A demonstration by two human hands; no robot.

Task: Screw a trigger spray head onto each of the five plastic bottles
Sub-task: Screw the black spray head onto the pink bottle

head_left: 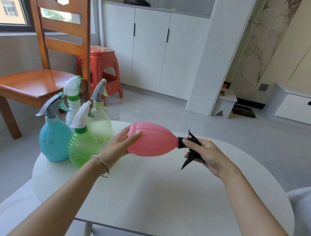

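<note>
Inspector: Report the item in hand.

Assessor: The pink ribbed plastic bottle (152, 139) is held on its side in the air, above the far part of the white rounded worktop (162, 195). The left hand (124, 143) cups its base, fingers (136, 134) wrapped partly round. The right hand (203, 153) is closed round the black trigger spray head (190, 150), whose collar sits on the bottle neck.

Inspector: Why sideways?

Assessor: In my judgement, it lets one hand brace the body while the other turns the head. Whether the thread is fully home, I cannot tell.

Inspector: The remainder?

Assessor: Four stand upright, clustered at the far left edge, each with a head fitted: the blue squat plastic bottle (54, 141), the green ribbed plastic bottle (83, 148), the white slim plastic bottle (73, 109) and the pale yellow-green clear plastic bottle (101, 125).

Inspector: Room?

Assessor: The centre and near side are bare. The green bottle stands near the left wrist; a wide swing could knock it.
</note>
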